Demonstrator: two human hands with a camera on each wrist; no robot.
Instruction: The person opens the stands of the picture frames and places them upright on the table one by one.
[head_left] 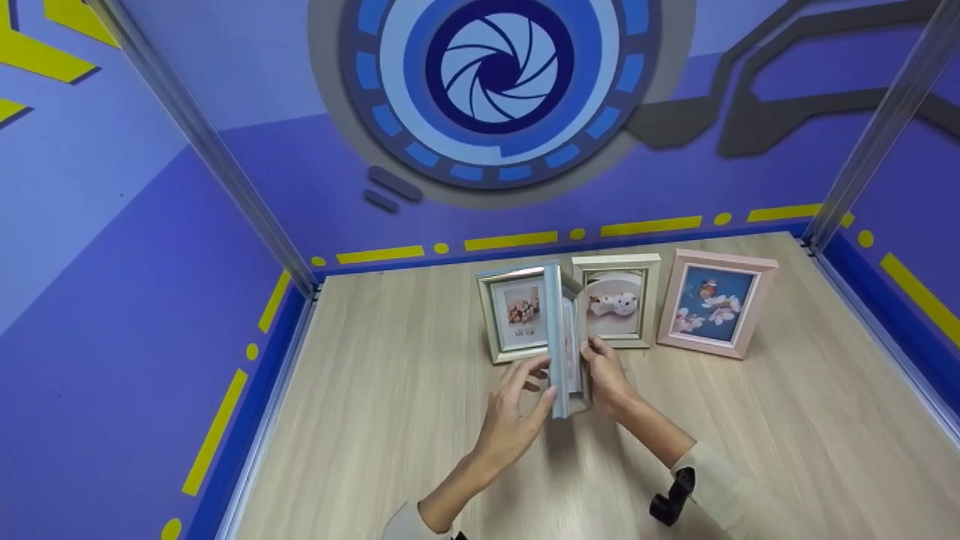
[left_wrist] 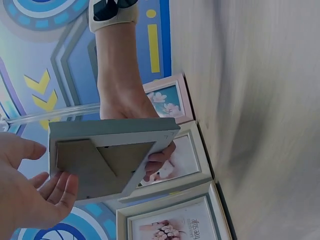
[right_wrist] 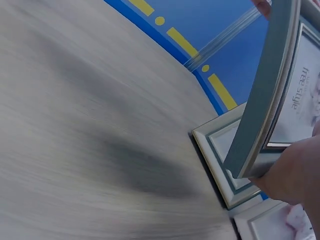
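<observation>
A light blue photo frame (head_left: 556, 337) is held upright above the table, nearly edge-on in the head view. My right hand (head_left: 609, 382) grips its right side, and the fingers curl round the edge onto the back in the left wrist view. The left hand (head_left: 510, 424) is at the opposite side, its fingers spread and loosely bent beside the edge; whether they touch is hard to tell. A brown backing with a stand leg (left_wrist: 82, 157) shows in the left wrist view. On the front, the right wrist view shows a picture (right_wrist: 300, 100) lettered "free style".
Behind the hands, three photo frames stand in a row: a pale gold one (head_left: 491, 330) partly hidden by the held frame, a cream one (head_left: 651, 300) and a pink one (head_left: 759, 307). A wood-grain table (head_left: 375, 390) lies below, with blue printed walls (head_left: 285, 165) around it.
</observation>
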